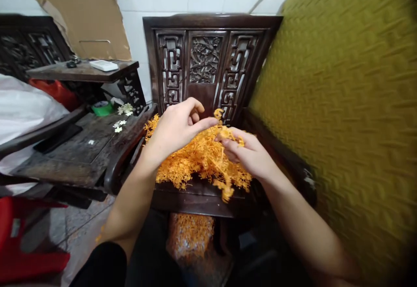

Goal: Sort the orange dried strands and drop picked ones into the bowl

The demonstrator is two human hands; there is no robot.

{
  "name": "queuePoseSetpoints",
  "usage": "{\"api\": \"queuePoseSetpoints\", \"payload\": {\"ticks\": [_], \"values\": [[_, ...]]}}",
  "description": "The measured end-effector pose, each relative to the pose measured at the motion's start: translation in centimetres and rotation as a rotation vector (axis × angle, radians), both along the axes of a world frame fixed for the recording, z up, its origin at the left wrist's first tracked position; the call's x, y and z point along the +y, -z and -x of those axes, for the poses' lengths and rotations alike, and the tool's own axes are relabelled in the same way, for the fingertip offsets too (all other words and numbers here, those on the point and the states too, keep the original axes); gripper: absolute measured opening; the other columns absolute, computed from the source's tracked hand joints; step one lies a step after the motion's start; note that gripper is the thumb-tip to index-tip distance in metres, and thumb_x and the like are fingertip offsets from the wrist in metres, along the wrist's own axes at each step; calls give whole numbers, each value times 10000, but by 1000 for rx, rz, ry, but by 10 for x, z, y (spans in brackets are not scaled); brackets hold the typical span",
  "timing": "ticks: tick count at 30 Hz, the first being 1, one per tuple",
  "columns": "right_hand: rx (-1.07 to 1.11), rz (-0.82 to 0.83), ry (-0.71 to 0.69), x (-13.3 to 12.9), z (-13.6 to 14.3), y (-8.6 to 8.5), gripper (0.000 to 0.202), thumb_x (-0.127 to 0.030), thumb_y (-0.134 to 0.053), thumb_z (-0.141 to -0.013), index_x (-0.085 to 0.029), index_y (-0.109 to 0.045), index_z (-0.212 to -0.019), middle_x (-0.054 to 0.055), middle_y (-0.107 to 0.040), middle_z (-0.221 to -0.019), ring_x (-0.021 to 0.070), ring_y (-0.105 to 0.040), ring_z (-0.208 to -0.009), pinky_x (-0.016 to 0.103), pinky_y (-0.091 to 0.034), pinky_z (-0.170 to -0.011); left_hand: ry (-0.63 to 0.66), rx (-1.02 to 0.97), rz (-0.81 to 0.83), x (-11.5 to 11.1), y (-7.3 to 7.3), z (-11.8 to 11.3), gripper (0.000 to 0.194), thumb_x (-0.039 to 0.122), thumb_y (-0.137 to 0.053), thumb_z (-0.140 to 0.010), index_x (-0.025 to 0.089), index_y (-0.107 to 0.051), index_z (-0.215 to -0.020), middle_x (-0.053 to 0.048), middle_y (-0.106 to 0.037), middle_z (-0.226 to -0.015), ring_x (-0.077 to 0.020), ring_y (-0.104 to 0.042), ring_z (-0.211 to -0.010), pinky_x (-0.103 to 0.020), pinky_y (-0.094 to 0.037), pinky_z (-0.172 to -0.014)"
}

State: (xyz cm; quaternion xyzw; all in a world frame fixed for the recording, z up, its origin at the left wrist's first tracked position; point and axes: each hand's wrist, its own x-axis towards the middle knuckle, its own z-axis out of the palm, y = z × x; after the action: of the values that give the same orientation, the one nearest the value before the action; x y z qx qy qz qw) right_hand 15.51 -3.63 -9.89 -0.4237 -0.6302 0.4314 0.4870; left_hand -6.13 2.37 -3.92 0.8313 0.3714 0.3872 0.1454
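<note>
A heap of orange, curly, branching pieces (182,161) covers the seat of a dark carved wooden chair (202,202). Over the heap's upper left part is my left hand (184,124), its fingers curled and its thumb stretched out to the right; nothing shows between them. My right hand (246,150) pinches an orange piece (228,134) between thumb and fingers, just right of my left thumb. More orange strands hang below my right hand, down towards the seat's front edge.
A yellow-green textured mat (342,96) stands along the right. At left, a dark wooden stand (81,70) bears a white device (104,65), with green tape (102,109) below. A bag of orange bits (192,235) lies under the seat; a red stool (29,243) is lower left.
</note>
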Motion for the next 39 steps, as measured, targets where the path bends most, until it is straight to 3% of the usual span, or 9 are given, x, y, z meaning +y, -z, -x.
{"api": "queuePoseSetpoints", "payload": {"ticks": [3,6,11,16,20,25,29,32,39], "values": [[-277,-230,112,-8,10,-6,185,-354,-557,-1016,-213,-634,-926,6,-576,-753,155,-516,-657,302,-436,-613,103,-28,83,-6,-2,-10,492,563,-730,-909,195,-671,-1230,-13,-762,-819,-140,-655,-645,-269,-483,-623],[-507,-324,82,-20,10,-17,149,-350,-593,-1001,-218,-652,-1034,52,-689,-903,226,-636,-804,397,-541,-782,240,34,88,-10,-6,-17,586,499,-800,-866,214,-653,-1356,-47,-801,-1013,-148,-692,-717,-286,-537,-689],[-532,-305,-108,-43,-16,-29,822,-580,-894,-733,-224,-589,-1408,151,-625,-1433,356,-592,-1331,546,-492,-1138,446,18,0,-16,-14,-25,381,351,-792,-902,221,-748,-1257,-59,-811,-1156,-188,-752,-975,-305,-583,-848],[-9,-271,98,-43,-19,-24,402,-577,-621,-992,-221,-750,-1126,86,-742,-1163,232,-693,-1082,438,-561,-1020,381,-79,-183,-38,-13,-41,87,212,-746,-933,192,-814,-985,-37,-832,-1002,-164,-763,-908,-304,-580,-881],[358,-260,235,-31,-5,-18,318,-506,-804,-873,-194,-748,-904,31,-744,-885,166,-695,-818,345,-592,-846,321,-104,-245,-55,-13,-50,156,183,-722,-949,208,-822,-1065,-50,-834,-1092,-187,-772,-980,-342,-585,-930],[612,-291,339,-16,7,-20,306,-409,-897,-786,-212,-718,-937,-48,-630,-674,79,-539,-553,214,-445,-536,278,-169,-148,-65,-13,-45,201,117,-683,-937,213,-830,-1035,-77,-801,-1132,-201,-746,-1048,-376,-590,-968],[552,-356,222,-12,18,-22,253,-380,-865,-819,-257,-784,-1026,-11,-688,-825,77,-511,-565,241,-413,-526,217,-383,177,-66,-14,-33,147,129,-709,-887,169,-742,-1025,-59,-779,-956,-154,-749,-801,-303,-618,-750],[383,-487,162,-17,21,-23,192,-382,-799,-881,-274,-824,-1038,28,-706,-937,127,-576,-689,297,-467,-616,182,-616,405,-67,-17,-25,259,207,-805,-817,175,-602,-974,5,-710,-766,-116,-707,-582,-190,-497,-496],[-70,-743,313,-27,26,-32,171,-321,-704,-962,-223,-789,-850,50,-686,-849,193,-634,-815,363,-524,-738,188,-597,317,-53,-7,-27,232,156,-692,-831,170,-689,-1062,-12,-707,-822,-112,-674,-691,-206,-508,-557]]}}
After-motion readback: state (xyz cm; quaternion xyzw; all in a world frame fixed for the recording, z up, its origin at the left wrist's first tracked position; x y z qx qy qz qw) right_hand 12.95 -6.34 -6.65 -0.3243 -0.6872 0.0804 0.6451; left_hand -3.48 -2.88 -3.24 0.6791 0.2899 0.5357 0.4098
